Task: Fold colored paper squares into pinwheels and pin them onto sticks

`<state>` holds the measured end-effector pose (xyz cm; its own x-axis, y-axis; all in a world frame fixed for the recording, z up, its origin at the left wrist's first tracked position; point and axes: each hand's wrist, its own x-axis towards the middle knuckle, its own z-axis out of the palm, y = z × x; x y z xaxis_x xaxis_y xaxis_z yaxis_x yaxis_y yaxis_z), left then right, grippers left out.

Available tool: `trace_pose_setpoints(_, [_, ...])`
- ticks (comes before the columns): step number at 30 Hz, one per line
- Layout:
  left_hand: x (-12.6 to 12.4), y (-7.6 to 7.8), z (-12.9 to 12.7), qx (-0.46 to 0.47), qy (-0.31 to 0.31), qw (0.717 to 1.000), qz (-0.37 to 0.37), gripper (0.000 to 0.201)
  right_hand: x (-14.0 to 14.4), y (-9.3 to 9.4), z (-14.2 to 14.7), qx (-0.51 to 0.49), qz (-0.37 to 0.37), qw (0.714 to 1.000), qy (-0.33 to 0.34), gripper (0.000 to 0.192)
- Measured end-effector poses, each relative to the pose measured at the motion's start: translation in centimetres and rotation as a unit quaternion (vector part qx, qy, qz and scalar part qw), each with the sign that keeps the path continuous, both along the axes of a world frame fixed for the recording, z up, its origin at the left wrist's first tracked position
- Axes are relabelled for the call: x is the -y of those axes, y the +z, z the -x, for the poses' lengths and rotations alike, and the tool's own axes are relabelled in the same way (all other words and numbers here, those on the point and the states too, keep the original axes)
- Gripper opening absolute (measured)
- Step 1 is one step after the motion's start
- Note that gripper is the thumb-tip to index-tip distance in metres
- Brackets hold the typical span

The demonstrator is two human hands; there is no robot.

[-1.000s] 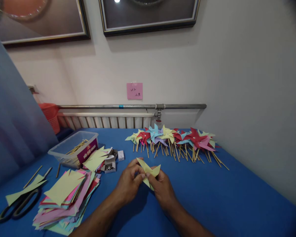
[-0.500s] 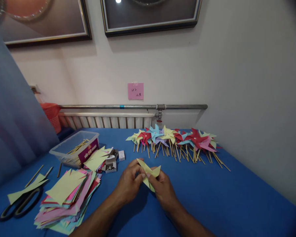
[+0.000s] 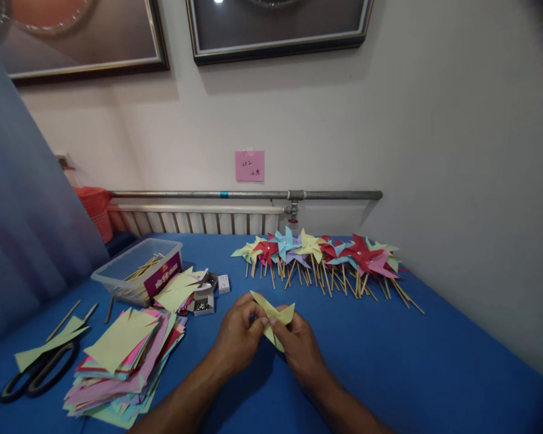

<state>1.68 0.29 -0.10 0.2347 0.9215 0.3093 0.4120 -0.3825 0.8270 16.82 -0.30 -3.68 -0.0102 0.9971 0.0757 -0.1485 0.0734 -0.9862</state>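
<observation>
Between my two hands, above the blue tabletop, is a pale yellow paper pinwheel with its corners folded toward the middle. My left hand pinches its left side between thumb and fingers. The thumb of my right hand presses near the centre, with the fingers behind the paper. My fingertips hide the pinwheel's centre, so I cannot see whether a pin is in it. Left of my hands lies a stack of coloured paper squares with slit corners. Small open boxes of metal pins stand beyond it.
Finished pinwheels on sticks lie in a row at the back right. A clear plastic tub holds wooden sticks. Black-handled scissors lie at the left under a yellow paper scrap. A radiator and wall are behind the table.
Hardly anything differs: both hands keep the same grip on the yellow pinwheel. The whole view has shifted very slightly.
</observation>
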Motion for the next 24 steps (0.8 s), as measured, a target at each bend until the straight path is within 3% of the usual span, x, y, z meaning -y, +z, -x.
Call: trace_pose_setpoints(24, [0.21,0.02,-0.25,-0.016,0.029,0.999,-0.007,0.015,-0.10,-0.89,0.11,0.028,-0.018,0.999,-0.002,0.030])
